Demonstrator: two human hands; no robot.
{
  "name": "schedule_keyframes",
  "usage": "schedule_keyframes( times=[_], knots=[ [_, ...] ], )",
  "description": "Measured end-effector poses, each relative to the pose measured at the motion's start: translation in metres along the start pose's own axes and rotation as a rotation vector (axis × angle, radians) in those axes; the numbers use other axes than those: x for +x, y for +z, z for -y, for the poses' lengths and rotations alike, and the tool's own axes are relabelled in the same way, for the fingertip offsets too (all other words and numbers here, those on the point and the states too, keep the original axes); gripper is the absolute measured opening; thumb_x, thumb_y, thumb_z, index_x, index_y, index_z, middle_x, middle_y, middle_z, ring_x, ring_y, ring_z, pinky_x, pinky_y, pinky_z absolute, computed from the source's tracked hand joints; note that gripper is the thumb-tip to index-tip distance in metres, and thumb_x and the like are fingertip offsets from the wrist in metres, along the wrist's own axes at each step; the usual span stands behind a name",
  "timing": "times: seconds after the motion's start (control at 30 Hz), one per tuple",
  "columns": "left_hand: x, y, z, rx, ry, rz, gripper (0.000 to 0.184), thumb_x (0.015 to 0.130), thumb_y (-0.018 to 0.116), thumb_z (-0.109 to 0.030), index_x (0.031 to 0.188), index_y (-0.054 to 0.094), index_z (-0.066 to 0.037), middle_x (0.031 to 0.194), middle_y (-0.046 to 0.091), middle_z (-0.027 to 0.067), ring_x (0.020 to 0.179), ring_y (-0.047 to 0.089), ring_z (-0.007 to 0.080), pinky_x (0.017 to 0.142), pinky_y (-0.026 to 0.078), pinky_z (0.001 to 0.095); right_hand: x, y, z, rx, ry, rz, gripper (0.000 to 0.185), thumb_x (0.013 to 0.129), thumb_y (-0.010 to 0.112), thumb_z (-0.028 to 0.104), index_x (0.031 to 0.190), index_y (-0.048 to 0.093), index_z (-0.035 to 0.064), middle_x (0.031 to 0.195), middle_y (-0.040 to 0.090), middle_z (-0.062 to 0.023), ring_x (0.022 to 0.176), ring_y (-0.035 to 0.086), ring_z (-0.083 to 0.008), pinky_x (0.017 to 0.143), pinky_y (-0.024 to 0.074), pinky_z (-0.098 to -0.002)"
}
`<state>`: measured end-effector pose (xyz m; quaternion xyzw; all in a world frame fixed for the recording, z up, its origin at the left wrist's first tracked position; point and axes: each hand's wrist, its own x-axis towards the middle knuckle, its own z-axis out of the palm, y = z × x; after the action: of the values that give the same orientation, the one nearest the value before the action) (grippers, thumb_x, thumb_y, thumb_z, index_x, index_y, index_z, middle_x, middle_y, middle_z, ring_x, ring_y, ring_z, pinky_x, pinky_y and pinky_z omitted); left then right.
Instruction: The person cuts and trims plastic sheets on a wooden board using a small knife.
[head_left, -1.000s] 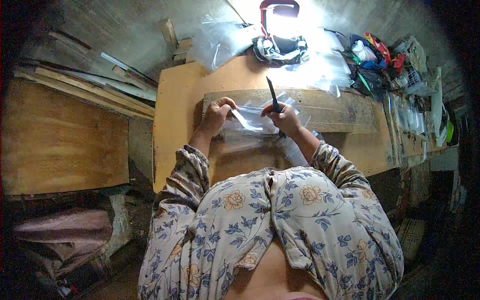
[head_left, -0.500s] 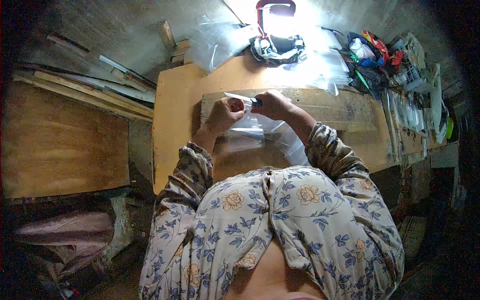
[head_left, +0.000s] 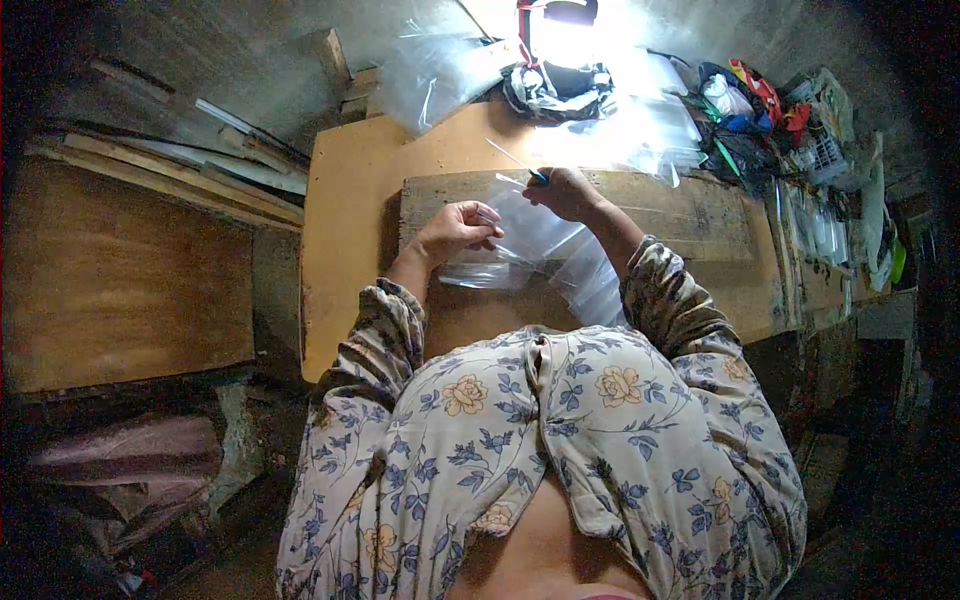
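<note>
My right hand (head_left: 566,195) is closed around what looks like scissors (head_left: 539,178) with a dark blue handle. Two thin pale blades spread from it toward the upper left. Clear plastic film (head_left: 525,225) hangs below the scissors, between my hands. My left hand (head_left: 462,231) is closed, thumb and fingers pinching the left edge of that film. More folded clear film (head_left: 590,280) lies in front of my chest. Beneath everything is a worn wooden board (head_left: 680,215); the fingers of my right hand partly hide the scissors' handle.
The board rests on a tan tabletop (head_left: 345,210). A bright lamp (head_left: 560,45) glares at the back beside a dark-and-clear plastic bundle (head_left: 560,95). Stacked clear plastic (head_left: 665,135) and a cluttered heap with a basket (head_left: 825,155) stand to the right. Wooden planks (head_left: 170,175) lie at left.
My right hand has moved right and slightly up with the scissors, and the blades now show apart. My left hand has dropped slightly, widening the gap between my hands.
</note>
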<state>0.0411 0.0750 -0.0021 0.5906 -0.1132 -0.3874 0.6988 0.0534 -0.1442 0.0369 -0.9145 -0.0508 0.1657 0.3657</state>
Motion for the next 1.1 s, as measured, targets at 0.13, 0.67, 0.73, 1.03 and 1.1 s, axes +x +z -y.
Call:
schedule_keyframes(
  times=[0.13,0.67,0.73,1.03,1.1],
  knots=[
    [0.0,-0.002,-0.003,0.057,0.019,0.022,0.022,0.077,0.059,-0.012,0.095,0.052,-0.003,0.085,0.061,0.0062,0.073,0.057,0.0104,0.061,0.046,0.0215,0.0,0.003,-0.007,0.062,-0.051,-0.044,0.024,0.073,0.061,0.028,0.07,0.059,0.0042,0.061,0.058,-0.0088,0.056,0.054,-0.018,0.056,0.0435,-0.031],
    [0.005,-0.008,-0.001,0.395,-0.088,-0.313,0.017,0.077,0.06,-0.021,0.077,0.06,-0.003,0.069,0.061,0.0055,0.058,0.055,0.01,0.054,0.044,0.0242,-0.002,0.024,-0.008,-0.021,-0.042,-0.044,0.017,0.072,0.059,0.022,0.07,0.059,0.0054,0.06,0.057,-0.0116,0.054,0.056,-0.0205,0.054,0.044,-0.0331],
    [0.009,-0.015,-0.005,0.971,-0.087,-0.31,0.02,0.072,0.063,-0.025,0.077,0.061,-0.006,0.071,0.062,0.0081,0.06,0.057,0.0147,0.058,0.045,0.0285,0.001,0.036,-0.001,-0.345,-0.094,-0.109,0.02,0.074,0.054,0.023,0.077,0.059,0.0041,0.072,0.06,-0.0145,0.067,0.059,-0.0294,0.059,0.0437,-0.0377],
    [0.007,-0.014,-0.008,1.293,-0.2,-0.521,0.031,0.065,0.067,-0.037,0.074,0.059,-0.007,0.08,0.06,0.0133,0.076,0.058,0.0272,0.066,0.045,0.036,-0.009,0.046,-0.007,-0.462,-0.209,-0.027,0.022,0.071,0.056,0.015,0.092,0.051,0.0094,0.09,0.053,-0.0114,0.085,0.055,-0.0289,0.07,0.0452,-0.0388],
    [0.006,-0.018,0.003,1.283,-0.109,-0.577,0.034,0.064,0.068,-0.037,0.073,0.057,-0.006,0.079,0.06,0.0141,0.075,0.058,0.0278,0.066,0.045,0.0365,-0.011,0.041,-0.02,-0.431,-0.251,0.002,0.029,0.069,0.059,0.012,0.097,0.054,0.0164,0.088,0.051,-0.0096,0.084,0.055,-0.0261,0.069,0.0459,-0.0373]
  ],
)
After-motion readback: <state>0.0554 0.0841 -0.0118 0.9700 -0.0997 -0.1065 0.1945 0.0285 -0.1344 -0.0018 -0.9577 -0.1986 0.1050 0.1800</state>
